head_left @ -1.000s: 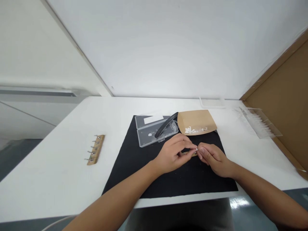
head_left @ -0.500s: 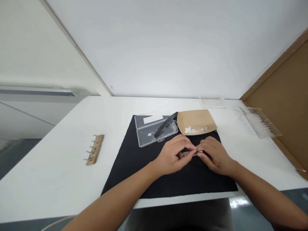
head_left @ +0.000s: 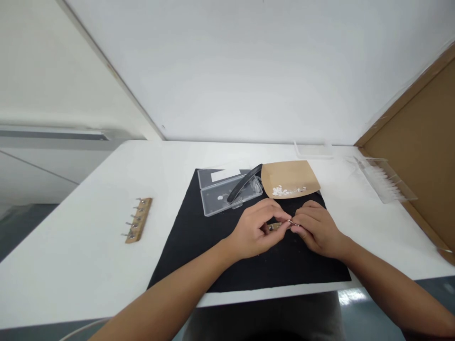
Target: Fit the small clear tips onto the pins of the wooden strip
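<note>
Above the black mat (head_left: 249,272) my left hand (head_left: 261,227) and my right hand (head_left: 317,229) meet at the fingertips. Both pinch a small metal piece (head_left: 293,223), too small to make out in detail. Behind my left fingers shows part of a wooden strip (head_left: 273,227) with metal bits on it, mostly hidden by the hands. Just beyond the hands lies a brown paper tray (head_left: 289,176) with small white pieces (head_left: 280,191) along its near side.
An open clear plastic case (head_left: 213,201) with a black curved tool (head_left: 243,183) across it lies left of the tray. Another wooden strip (head_left: 141,220) with metal clips is far left. Clear packs (head_left: 386,182) lie at the right, beside a brown panel (head_left: 419,142).
The metal piece has tilted slightly between the fingertips. Both hands stay almost where they were.
</note>
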Available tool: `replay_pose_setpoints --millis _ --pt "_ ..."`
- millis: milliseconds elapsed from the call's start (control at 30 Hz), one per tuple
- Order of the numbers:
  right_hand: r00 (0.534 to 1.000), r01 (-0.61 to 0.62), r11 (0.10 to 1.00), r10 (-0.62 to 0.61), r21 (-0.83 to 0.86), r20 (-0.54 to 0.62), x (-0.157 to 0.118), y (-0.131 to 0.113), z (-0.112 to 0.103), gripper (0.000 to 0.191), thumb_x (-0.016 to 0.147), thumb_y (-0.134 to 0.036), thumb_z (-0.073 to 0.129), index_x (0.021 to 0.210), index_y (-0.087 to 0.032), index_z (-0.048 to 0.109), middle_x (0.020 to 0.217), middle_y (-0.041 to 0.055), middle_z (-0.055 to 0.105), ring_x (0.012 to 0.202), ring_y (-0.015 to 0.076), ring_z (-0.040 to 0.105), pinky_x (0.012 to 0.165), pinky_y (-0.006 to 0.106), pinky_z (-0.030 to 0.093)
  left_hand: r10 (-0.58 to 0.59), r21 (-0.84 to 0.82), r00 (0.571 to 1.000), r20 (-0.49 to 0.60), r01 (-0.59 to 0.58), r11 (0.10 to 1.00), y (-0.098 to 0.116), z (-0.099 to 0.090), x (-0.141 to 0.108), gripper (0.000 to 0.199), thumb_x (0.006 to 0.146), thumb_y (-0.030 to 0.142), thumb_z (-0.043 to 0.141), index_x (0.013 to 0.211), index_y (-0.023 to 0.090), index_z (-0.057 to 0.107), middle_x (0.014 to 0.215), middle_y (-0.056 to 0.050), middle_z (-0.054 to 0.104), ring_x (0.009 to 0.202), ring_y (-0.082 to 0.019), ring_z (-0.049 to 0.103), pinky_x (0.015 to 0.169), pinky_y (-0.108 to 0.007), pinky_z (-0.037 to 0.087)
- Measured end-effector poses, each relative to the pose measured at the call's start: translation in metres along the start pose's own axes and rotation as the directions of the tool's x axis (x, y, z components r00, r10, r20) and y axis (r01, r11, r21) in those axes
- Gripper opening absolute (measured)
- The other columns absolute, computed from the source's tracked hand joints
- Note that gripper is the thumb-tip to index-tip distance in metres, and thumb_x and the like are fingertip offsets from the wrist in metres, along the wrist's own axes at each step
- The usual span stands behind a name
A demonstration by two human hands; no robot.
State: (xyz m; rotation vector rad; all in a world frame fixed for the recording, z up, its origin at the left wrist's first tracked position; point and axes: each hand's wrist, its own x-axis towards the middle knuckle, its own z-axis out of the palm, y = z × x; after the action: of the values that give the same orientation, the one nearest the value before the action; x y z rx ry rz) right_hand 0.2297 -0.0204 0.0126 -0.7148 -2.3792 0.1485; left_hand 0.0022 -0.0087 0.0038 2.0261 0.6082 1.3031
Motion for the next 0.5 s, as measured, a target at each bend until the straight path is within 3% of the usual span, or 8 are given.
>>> replay_pose_setpoints --millis 500 --pt "0.997 -0.057 0.996 0.059 -0.064 0.041 0.0012 -0.0041 0.0014 0.025 0.111 -0.022 0.048 0.088 -0.021 0.056 0.072 -0.0021 0.061 0.066 0.0144 0.050 0.071 0.033 0.032 0.018 0.018 0.999 -0.044 -0.018 1.000 -0.0021 0.0017 0.0013 0.011 0.085 0.008 0.073 0.093 0.014 0.078 0.080 -0.006 0.071 0.059 -0.008 0.061 0.043 -0.012 0.050"
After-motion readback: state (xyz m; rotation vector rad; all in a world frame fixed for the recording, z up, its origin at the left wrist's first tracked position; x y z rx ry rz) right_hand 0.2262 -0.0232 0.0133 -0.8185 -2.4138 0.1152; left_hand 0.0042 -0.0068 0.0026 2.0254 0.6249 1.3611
